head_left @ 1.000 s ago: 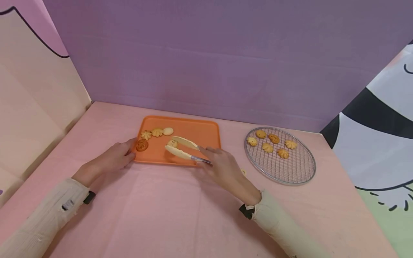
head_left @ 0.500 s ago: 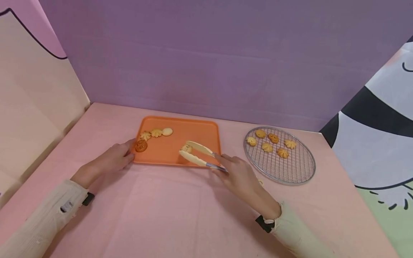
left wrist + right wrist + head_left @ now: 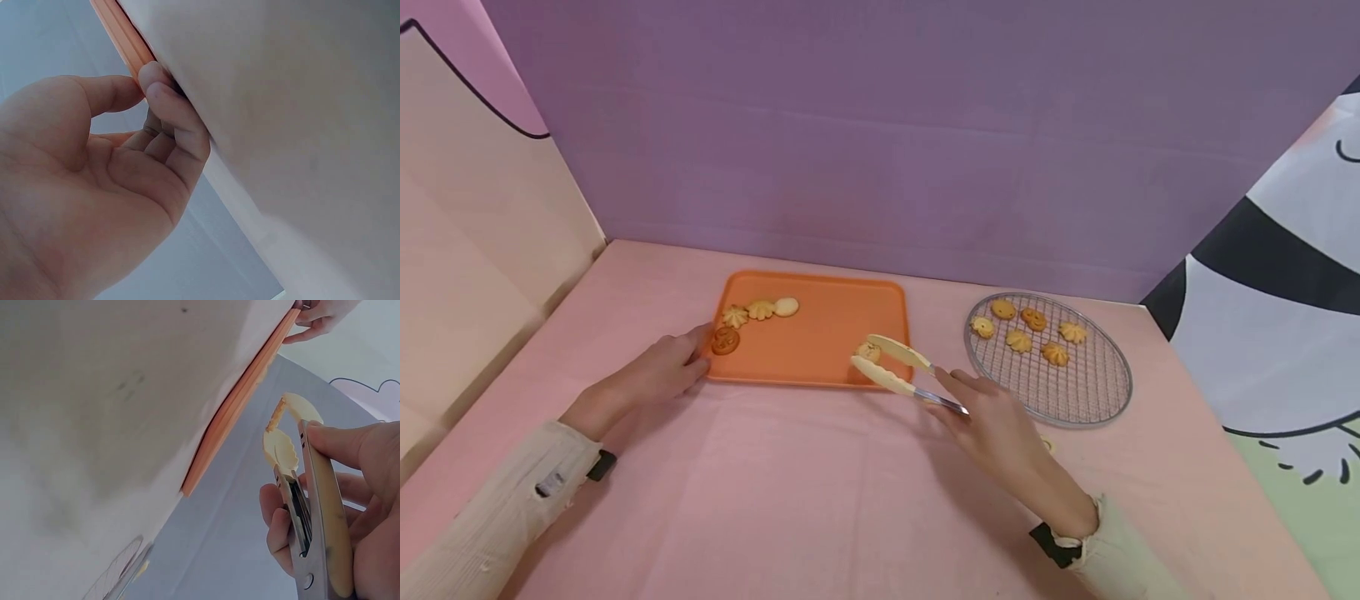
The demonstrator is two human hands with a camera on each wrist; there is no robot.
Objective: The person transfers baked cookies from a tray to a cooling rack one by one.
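My right hand (image 3: 1000, 421) grips cream tongs (image 3: 895, 369), whose tips pinch a small pale cookie (image 3: 868, 352) above the right front corner of the orange tray (image 3: 827, 333). In the right wrist view the tongs (image 3: 300, 487) hold the cookie (image 3: 275, 419) beside the tray's edge (image 3: 237, 406). My left hand (image 3: 658, 375) holds the tray's left front corner, with fingers curled against its rim (image 3: 122, 37). Several cookies (image 3: 752, 312) lie at the tray's left end, a darker one (image 3: 726, 340) by my fingers.
A round wire rack (image 3: 1048, 358) with several cookies sits right of the tray on the pink tablecloth (image 3: 790, 483). A crumb-like piece (image 3: 1047, 444) lies near the rack's front. A purple backdrop (image 3: 880, 133) stands behind, printed panels at both sides.
My right hand has carried the tongs and the pinched cookie rightward, from the tray's middle to its right front corner. The left hand stayed at the tray's corner.
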